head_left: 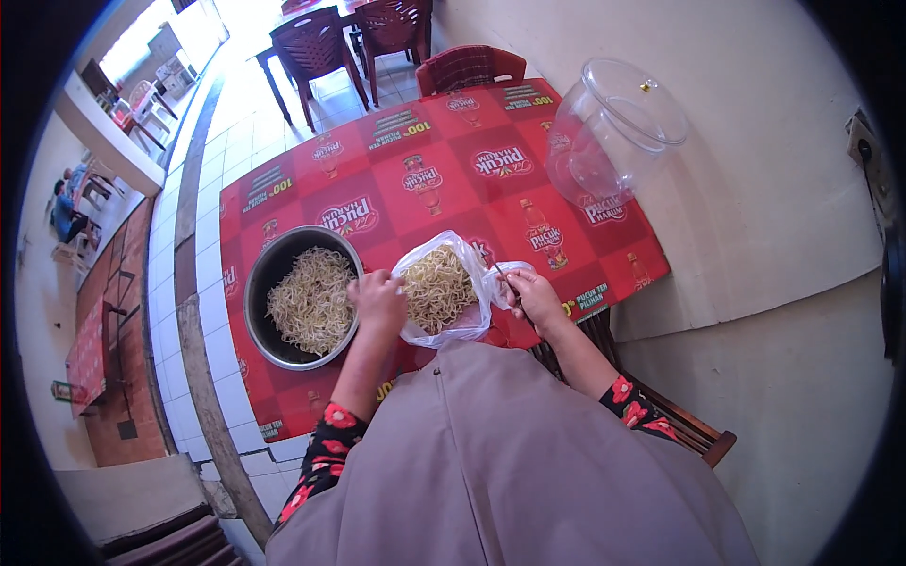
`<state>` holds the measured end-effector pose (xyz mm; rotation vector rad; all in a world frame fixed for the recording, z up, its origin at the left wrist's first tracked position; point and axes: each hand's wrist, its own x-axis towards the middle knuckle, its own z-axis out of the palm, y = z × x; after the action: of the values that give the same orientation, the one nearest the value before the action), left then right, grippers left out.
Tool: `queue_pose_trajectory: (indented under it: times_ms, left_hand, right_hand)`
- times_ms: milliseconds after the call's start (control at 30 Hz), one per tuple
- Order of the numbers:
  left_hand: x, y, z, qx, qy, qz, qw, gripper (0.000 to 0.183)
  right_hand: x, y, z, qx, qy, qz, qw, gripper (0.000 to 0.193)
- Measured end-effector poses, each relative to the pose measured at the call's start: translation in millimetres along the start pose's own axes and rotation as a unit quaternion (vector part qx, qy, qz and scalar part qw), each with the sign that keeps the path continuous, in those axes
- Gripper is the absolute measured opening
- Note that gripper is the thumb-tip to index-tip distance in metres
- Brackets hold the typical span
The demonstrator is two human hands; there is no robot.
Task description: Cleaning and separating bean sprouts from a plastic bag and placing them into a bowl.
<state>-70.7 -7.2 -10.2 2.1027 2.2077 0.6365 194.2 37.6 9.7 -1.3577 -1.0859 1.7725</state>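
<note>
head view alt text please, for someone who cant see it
Bean sprouts lie in a metal pot and an open plastic bag on a red table; a person's left hand is between them, while the right hand grips a thin tool. A clear jar is farther right.

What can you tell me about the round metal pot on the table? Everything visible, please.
The pot is round and wide-mouthed, apparently metal, with a shiny silver rim and a darker inner wall; no lid or handle shows. It stands upright on the red patterned tabletop, left of the plastic bag and apart from it. Pale, thin sprouts are heaped inside, leaving some wall bare. The left hand reaches its right rim; whether the fingers touch it is unclear.
</note>
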Motion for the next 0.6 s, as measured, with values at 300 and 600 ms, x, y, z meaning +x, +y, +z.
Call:
queue_pose_trajectory:
  times_ms: [300, 600]
  left_hand:
    - [14.2, 14.6, 56.6, 0.141, -0.177, 0.057, 0.972, 0.014]
    - [23.6, 16.7, 12.3, -0.151, -0.203, -0.114, 0.961, 0.022]
  right_hand:
    - [-14.9, -4.3, 2.4, -0.005, 0.007, 0.025, 1.000, 0.021]
    - [-15.6, -3.8, 9.7, -0.013, -0.036, 0.019, 0.999, 0.028]
